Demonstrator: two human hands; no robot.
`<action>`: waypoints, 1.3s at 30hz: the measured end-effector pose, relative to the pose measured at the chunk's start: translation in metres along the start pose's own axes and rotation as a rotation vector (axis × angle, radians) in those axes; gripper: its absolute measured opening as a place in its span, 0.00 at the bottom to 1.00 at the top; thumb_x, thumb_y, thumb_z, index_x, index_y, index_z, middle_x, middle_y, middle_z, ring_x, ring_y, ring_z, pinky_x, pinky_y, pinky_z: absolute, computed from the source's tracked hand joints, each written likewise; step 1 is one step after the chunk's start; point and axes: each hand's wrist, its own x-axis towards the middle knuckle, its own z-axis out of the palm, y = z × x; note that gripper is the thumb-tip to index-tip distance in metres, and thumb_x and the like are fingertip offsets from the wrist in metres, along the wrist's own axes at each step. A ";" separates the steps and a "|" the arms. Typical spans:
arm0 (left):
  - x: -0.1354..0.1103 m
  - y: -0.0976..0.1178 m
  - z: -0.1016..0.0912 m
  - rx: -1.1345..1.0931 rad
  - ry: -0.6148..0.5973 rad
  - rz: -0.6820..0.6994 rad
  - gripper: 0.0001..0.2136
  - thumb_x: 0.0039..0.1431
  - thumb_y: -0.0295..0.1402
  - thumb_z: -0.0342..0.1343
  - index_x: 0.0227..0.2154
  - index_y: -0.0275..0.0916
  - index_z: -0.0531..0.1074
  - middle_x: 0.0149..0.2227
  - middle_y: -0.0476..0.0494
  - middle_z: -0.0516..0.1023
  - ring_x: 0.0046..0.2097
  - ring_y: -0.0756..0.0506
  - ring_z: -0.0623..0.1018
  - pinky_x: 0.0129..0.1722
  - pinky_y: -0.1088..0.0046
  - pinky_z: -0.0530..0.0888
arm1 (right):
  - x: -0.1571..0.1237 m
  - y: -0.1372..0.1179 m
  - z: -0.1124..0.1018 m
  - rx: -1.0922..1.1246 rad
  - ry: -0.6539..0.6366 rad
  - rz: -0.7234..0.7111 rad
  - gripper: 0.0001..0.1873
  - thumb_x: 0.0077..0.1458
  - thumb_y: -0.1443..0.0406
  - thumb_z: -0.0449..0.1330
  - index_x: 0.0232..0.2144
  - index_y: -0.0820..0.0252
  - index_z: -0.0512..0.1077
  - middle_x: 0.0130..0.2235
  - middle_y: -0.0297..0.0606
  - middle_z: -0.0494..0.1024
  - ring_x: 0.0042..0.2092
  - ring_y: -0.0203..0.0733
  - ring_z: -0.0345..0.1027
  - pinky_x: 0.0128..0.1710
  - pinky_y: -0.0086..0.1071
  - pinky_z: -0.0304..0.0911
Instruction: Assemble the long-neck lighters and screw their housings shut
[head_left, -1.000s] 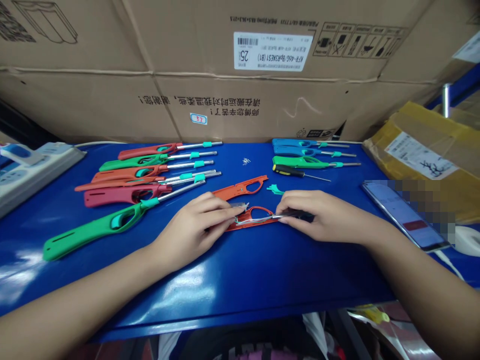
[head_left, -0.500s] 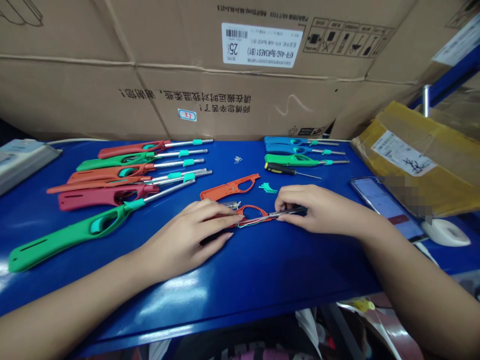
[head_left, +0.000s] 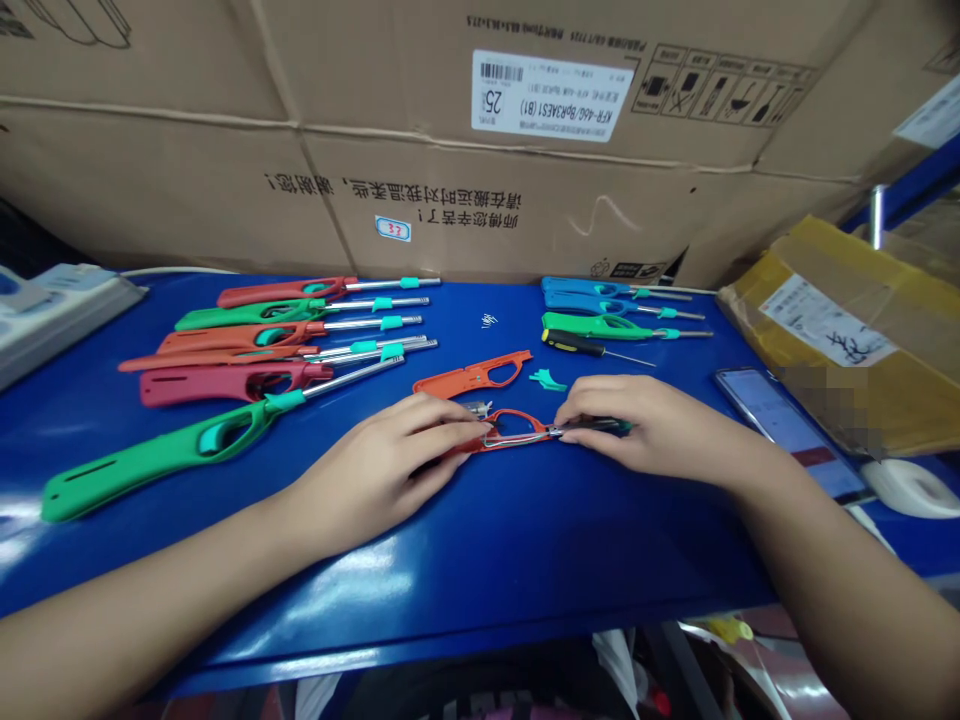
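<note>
My left hand (head_left: 390, 460) presses down on an opened orange lighter casing half (head_left: 517, 412), covering its handle end. Thin wires (head_left: 517, 438) run along the casing past its trigger loop. At the other end, the thumb and fingers of my right hand (head_left: 652, 425) pinch the lighter's metal tube (head_left: 556, 431), where it meets the casing. Most of the tube is hidden by that hand. Just beyond lie the other orange casing half (head_left: 461, 382) and a small turquoise trigger piece (head_left: 549, 380).
Several long lighters, such as a green one (head_left: 157, 458), lie at left. Blue lighters (head_left: 581, 287), another green lighter (head_left: 592, 326) and a screwdriver (head_left: 574, 343) lie back right. A phone (head_left: 791, 430), white mouse (head_left: 911, 490) and yellow-taped parcel (head_left: 806, 300) are at right. A cardboard box (head_left: 420, 160) stands behind.
The view has shifted, so everything sits a little further right in it. My right fingers have closed in slightly towards the casing along the tube. My left hand keeps its hold.
</note>
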 end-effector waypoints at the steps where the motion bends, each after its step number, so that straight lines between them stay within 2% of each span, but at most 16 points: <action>1: 0.000 0.000 0.000 -0.002 0.001 -0.005 0.16 0.69 0.26 0.54 0.56 0.41 0.72 0.54 0.41 0.78 0.54 0.45 0.77 0.54 0.66 0.76 | 0.001 0.000 0.001 -0.002 0.002 -0.005 0.08 0.66 0.62 0.58 0.41 0.56 0.76 0.41 0.39 0.78 0.41 0.42 0.72 0.41 0.35 0.64; 8: -0.001 0.001 -0.001 -0.025 -0.003 -0.033 0.15 0.69 0.27 0.54 0.56 0.42 0.72 0.54 0.41 0.78 0.55 0.44 0.78 0.54 0.65 0.78 | 0.004 0.003 0.005 -0.078 0.047 -0.007 0.08 0.66 0.63 0.58 0.39 0.56 0.77 0.39 0.38 0.79 0.40 0.42 0.73 0.41 0.35 0.66; 13: 0.000 0.001 -0.001 -0.020 -0.014 -0.027 0.14 0.69 0.27 0.54 0.55 0.41 0.73 0.53 0.41 0.79 0.54 0.44 0.78 0.53 0.63 0.78 | 0.004 0.004 0.006 -0.123 0.100 -0.030 0.08 0.66 0.62 0.58 0.39 0.56 0.78 0.40 0.39 0.80 0.42 0.43 0.73 0.45 0.38 0.66; 17: -0.001 -0.001 0.000 -0.015 -0.025 -0.034 0.14 0.70 0.27 0.54 0.56 0.41 0.72 0.54 0.42 0.79 0.54 0.44 0.77 0.54 0.65 0.77 | 0.004 0.007 0.007 -0.136 0.069 -0.029 0.09 0.66 0.62 0.59 0.39 0.56 0.78 0.40 0.39 0.80 0.42 0.43 0.73 0.44 0.37 0.66; 24: -0.001 0.000 -0.002 0.001 -0.025 -0.023 0.14 0.70 0.28 0.54 0.56 0.40 0.71 0.53 0.42 0.79 0.53 0.45 0.78 0.54 0.67 0.76 | 0.007 0.008 0.011 -0.091 0.098 -0.045 0.10 0.66 0.61 0.59 0.38 0.58 0.79 0.39 0.40 0.80 0.41 0.43 0.74 0.43 0.38 0.66; 30: 0.001 0.000 -0.004 0.012 -0.026 -0.012 0.13 0.69 0.28 0.54 0.55 0.39 0.72 0.53 0.43 0.79 0.52 0.46 0.78 0.53 0.67 0.76 | 0.009 0.010 0.015 0.028 0.120 -0.022 0.07 0.64 0.63 0.62 0.37 0.58 0.79 0.39 0.39 0.80 0.41 0.42 0.74 0.43 0.35 0.67; 39: -0.001 -0.003 -0.001 0.012 -0.011 -0.016 0.13 0.69 0.29 0.55 0.55 0.40 0.73 0.53 0.42 0.79 0.53 0.44 0.78 0.55 0.64 0.76 | 0.007 0.011 0.014 -0.038 0.109 -0.001 0.05 0.64 0.65 0.62 0.38 0.58 0.78 0.39 0.39 0.79 0.41 0.43 0.73 0.43 0.36 0.66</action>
